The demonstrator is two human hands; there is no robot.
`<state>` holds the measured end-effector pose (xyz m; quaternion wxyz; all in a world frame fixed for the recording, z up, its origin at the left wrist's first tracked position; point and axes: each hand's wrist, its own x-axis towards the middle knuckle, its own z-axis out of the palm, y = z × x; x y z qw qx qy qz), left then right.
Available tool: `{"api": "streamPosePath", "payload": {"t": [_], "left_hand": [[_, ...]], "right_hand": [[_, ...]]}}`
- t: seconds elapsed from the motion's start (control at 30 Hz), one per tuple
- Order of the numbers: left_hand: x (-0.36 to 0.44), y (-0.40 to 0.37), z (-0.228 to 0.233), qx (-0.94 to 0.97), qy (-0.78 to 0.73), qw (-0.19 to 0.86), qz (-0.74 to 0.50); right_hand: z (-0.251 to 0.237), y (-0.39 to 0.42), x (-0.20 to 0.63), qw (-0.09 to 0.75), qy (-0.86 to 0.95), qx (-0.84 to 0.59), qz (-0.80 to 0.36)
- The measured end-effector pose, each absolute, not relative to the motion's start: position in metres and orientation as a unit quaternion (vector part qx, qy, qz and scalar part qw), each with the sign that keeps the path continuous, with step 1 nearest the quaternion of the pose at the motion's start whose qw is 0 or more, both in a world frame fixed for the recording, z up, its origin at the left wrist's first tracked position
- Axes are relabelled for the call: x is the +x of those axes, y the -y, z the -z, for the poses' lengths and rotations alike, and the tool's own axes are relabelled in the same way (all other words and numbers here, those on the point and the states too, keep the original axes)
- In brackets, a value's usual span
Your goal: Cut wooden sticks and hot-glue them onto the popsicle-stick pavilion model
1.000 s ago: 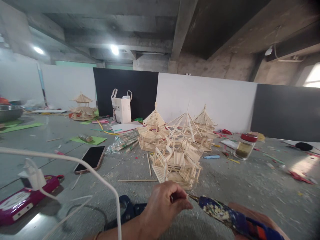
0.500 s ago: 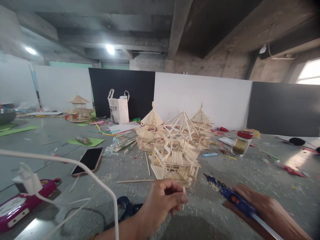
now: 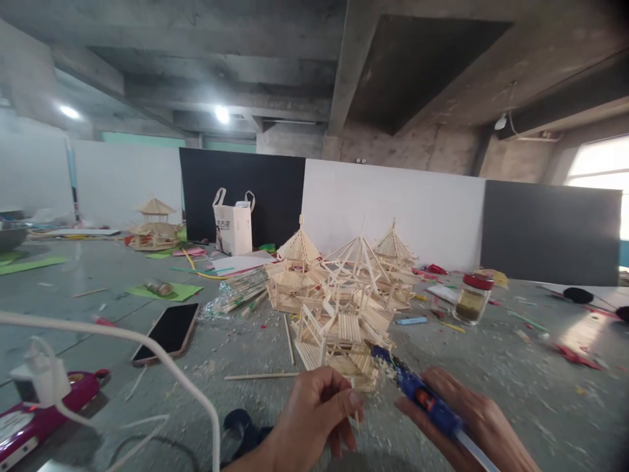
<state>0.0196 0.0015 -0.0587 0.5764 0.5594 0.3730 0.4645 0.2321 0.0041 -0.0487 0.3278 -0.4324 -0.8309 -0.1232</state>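
My left hand (image 3: 312,413) is closed in a pinch just in front of a small pavilion model (image 3: 348,328) made of thin wooden sticks. A short piece of stick (image 3: 356,415) shows at its fingertips, mostly covered by them. Wrapped in my right hand (image 3: 474,413) is a blue hot glue gun (image 3: 432,401), with a clear glue stick (image 3: 474,451) coming out of its back end. The gun's dark, crusted nozzle points left, by the model's right front corner; whether it touches I cannot tell. Taller stick pavilions (image 3: 297,262) stand close behind.
Dark-handled scissors (image 3: 238,426) lie left of my left hand. A white cable (image 3: 187,380) arches over the left side, near a purple power strip (image 3: 81,396) and a phone (image 3: 170,331). Bundled sticks (image 3: 240,292) lie behind. A red-lidded jar (image 3: 473,300) stands at right.
The glue gun in my right hand has moved left, its nozzle now near the model. My left hand keeps its pinch, slightly lower in view. The camera view has tilted up a little.
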Motion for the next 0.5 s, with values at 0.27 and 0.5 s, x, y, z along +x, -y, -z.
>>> {"api": "streamPosePath", "payload": {"t": [0.27,0.5], "left_hand": [[0.0226,-0.0007,0.0573,0.521,-0.362,0.603,-0.483],[0.0224,-0.0024,0.061,0.523,-0.356,0.601,-0.488]], "right_hand": [[0.0557,-0.0106,0.2293,0.329,0.832,-0.431,0.123],[0.0581,-0.015,0.2274,0.346,0.828,-0.428,0.111]]}}
